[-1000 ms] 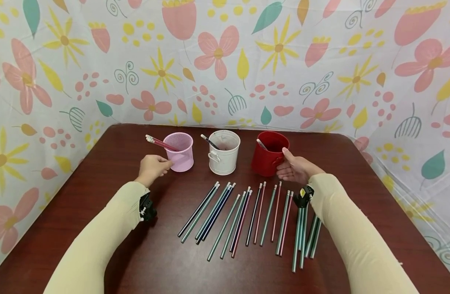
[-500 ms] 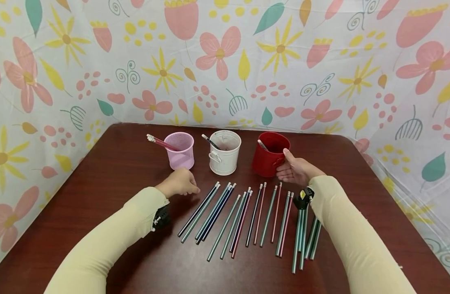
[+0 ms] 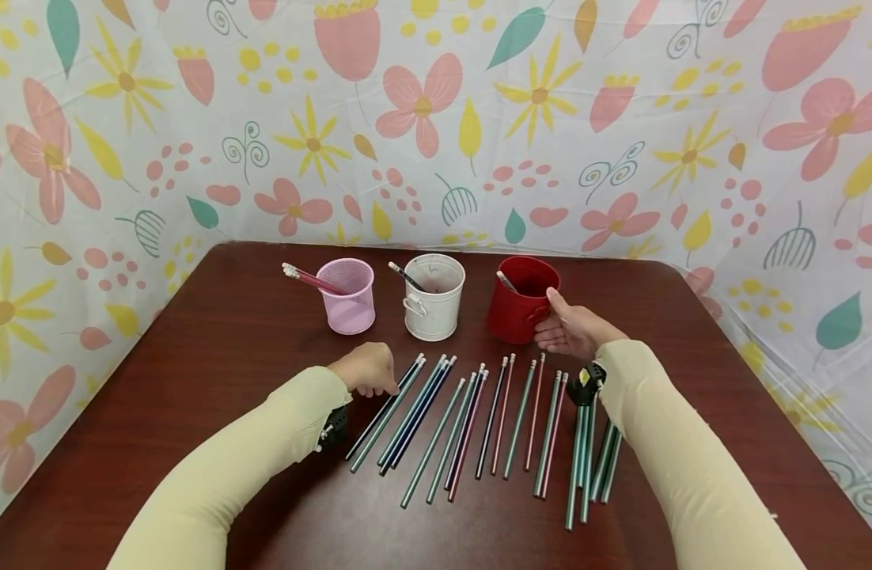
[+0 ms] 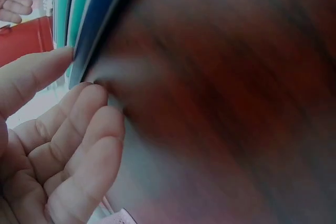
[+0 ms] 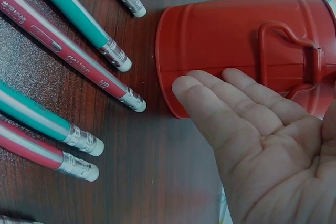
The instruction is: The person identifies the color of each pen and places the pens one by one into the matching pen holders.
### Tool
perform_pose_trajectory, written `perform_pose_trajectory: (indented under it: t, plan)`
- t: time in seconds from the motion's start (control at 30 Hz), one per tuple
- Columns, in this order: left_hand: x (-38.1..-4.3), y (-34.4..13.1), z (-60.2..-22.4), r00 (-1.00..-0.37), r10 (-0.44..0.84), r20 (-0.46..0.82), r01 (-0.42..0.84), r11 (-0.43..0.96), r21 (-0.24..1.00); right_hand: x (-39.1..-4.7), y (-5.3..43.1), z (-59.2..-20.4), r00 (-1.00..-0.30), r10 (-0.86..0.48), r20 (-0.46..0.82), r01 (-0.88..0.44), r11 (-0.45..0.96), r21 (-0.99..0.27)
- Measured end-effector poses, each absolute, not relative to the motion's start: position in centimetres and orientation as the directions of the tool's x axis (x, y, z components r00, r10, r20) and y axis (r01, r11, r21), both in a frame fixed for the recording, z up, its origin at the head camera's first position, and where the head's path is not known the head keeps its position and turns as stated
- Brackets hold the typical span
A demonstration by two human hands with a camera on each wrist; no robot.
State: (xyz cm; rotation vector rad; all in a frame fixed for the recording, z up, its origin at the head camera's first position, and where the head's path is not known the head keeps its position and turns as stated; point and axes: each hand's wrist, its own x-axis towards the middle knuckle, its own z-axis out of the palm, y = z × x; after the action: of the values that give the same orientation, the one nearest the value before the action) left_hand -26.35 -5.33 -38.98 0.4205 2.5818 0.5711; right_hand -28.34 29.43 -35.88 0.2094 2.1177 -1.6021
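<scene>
My left hand [image 3: 367, 369] is at the eraser end of the leftmost dark blue pencil [image 3: 370, 429], which lies on the table. In the left wrist view, the thumb [image 4: 44, 72] is at the blue pencil [image 4: 100, 19], and the fingertips are just below, with a gap between them. My right hand [image 3: 574, 328] rests against the side of a red bucket [image 3: 510, 313], thumb up by its rim. Its fingers [image 5: 236, 98] lie straight along the wall below the wire handle. One pencil [image 3: 506, 281] leans inside the red bucket.
A pink mesh cup [image 3: 350, 313] with several red pencils [image 3: 311, 277] and a white bucket [image 3: 434, 317] with a dark pencil [image 3: 406, 275] stand left of the red one. Several green, blue and red pencils [image 3: 472, 427] lie in a row on the brown table [image 3: 322, 514]. Behind hangs a flowered cloth [image 3: 422, 182].
My left hand has moved from beside the pink cup, to the right and toward me, reaching the leftmost pencils. My right hand stays at the red bucket.
</scene>
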Motion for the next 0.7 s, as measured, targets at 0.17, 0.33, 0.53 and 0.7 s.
perform_pose_trajectory:
  t: [0.17,0.33,0.53,0.7]
  plan:
    - [-26.37,-4.6,-38.99,-0.843,0.369,-0.391,0.187,0.883,0.43,-28.24,29.38,-35.89,-0.879,-0.161,-0.45,0.389,0.305,-0.869]
    - [-26.41,-4.21,-39.09,-0.838,0.367,-0.403,0.192,0.891,0.412,-28.15,29.33,-35.94,-0.883,-0.153,-0.445,0.387,0.301,-0.871]
    - [-26.17,-4.36,-39.13,-0.853,0.351,-0.386,0.177,0.891,0.419,-28.09,29.24,-35.98,-0.882,-0.149,-0.446,0.385,0.318,-0.867]
    - [-26.16,-4.84,-39.05,-0.867,0.351,-0.354,0.176,0.88,0.44,-28.09,29.38,-35.84,-0.885,-0.143,-0.444,0.38,0.331,-0.864]
